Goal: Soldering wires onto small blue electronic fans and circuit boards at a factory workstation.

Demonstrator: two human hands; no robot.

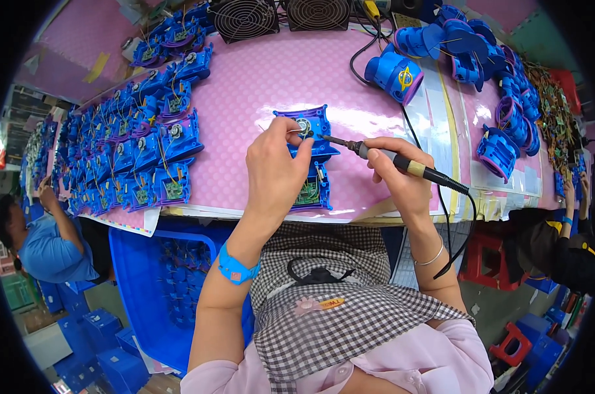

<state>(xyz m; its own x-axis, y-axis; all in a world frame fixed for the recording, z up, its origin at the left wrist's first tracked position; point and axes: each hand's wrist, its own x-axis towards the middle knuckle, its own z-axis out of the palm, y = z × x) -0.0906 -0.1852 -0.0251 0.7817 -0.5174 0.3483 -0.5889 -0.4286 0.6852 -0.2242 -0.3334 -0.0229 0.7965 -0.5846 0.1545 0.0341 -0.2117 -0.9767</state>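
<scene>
In the middle of the bench lies a blue plastic housing (322, 120) with a purple edge and a round speaker (303, 126) in it. My left hand (276, 169) is at its left side, thumb and fingers pinched beside the speaker; a thin wire shows by the fingertips, but what they grip is mostly hidden. My right hand (402, 180) is closed around a soldering iron (416, 168), its tip pointing left, close to the speaker's right side. Whether the tip touches anything, I cannot tell. Just nearer to me sits another blue part with a green circuit board (308, 194).
Rows of blue housings (123, 144) with boards and wires fill the left. Round blue shells (396, 75) stand at the right. Two fans (245, 20) line the back. The iron's black cord (469, 217) hangs at right; a blue bin (136, 289) is below left. Other people sit at both sides.
</scene>
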